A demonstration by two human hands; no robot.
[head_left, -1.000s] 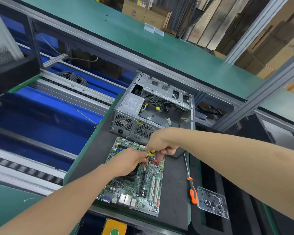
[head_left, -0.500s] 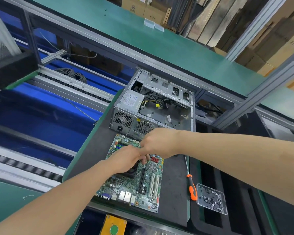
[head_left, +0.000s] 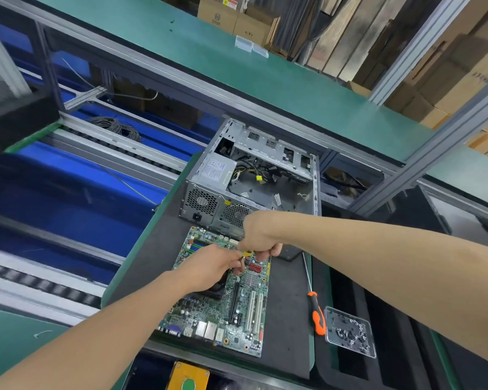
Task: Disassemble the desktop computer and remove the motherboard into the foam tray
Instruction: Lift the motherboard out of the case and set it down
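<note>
- The motherboard [head_left: 223, 299] lies flat on the dark tabletop [head_left: 155, 263], just in front of the opened computer case [head_left: 254, 175].
- Both hands meet above the board's far end.
- The left hand [head_left: 209, 267] has its fingers curled and pinches a small yellow piece [head_left: 247, 253].
- The right hand [head_left: 258, 235] is curled too, its fingertips gripping the same yellow piece from the other side.
- An orange-handled screwdriver [head_left: 316, 316] lies right of the board.
- Beside it, a clear dish [head_left: 350, 332] of small screws sits on the black foam tray [head_left: 347, 280].
</note>
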